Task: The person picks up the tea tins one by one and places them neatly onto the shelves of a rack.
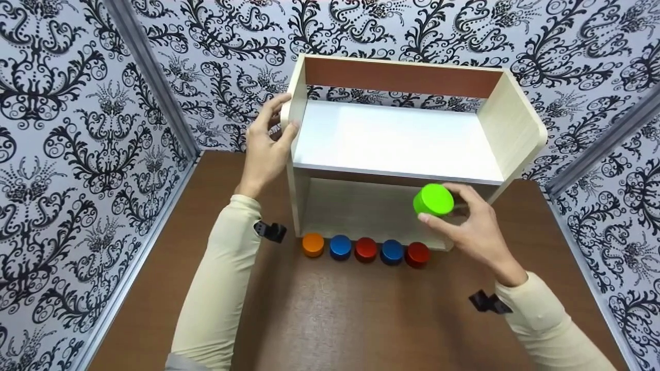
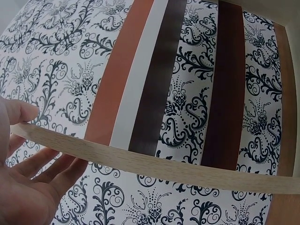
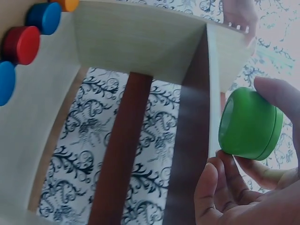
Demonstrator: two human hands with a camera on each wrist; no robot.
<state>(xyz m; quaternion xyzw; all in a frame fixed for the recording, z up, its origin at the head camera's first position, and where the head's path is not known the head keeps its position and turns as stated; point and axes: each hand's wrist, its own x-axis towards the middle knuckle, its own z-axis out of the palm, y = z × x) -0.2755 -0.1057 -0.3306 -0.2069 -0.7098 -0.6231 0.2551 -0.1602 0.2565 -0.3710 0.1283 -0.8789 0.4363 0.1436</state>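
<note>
My right hand (image 1: 477, 232) grips a small green round container (image 1: 434, 200) with a flat top, thumb on one side and fingers on the other. It is raised in front of the shelf unit's right half, just below the white middle board (image 1: 392, 139) in the head view. The right wrist view shows the green container (image 3: 248, 124) tilted beside that board's front edge. My left hand (image 1: 265, 147) holds the upper front edge of the unit's left side panel (image 2: 154, 168), its thumb and fingers on opposite faces.
Along the unit's front base stand an orange container (image 1: 313, 245), a blue one (image 1: 340, 247), a red one (image 1: 366, 250), then another blue (image 1: 392, 252) and another red (image 1: 417, 255). The brown table (image 1: 330, 319) extends toward me. Patterned walls (image 1: 93, 129) enclose the back and sides.
</note>
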